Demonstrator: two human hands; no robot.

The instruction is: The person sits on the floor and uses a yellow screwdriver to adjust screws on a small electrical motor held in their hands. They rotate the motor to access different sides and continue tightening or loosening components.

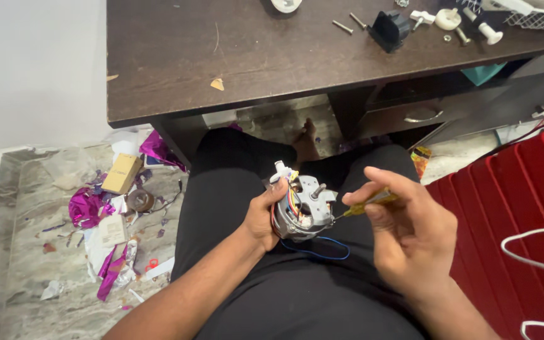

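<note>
Metal motor (303, 211) gripped by left hand (260, 217); right hand (410, 230) holds screwdriver (369, 203).

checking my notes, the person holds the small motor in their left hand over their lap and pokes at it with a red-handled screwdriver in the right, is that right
Not quite: the head view shows the screwdriver has a yellow handle, not red. The rest holds: the left hand grips the small motor over the lap, and the right hand holds the tool's tip against it.

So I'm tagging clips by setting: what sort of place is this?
Probably a home room used for repairs, not a workshop: a dark desk strewn with screws, a marble floor littered with wrappers, and a small motor worked on in the lap.
</note>
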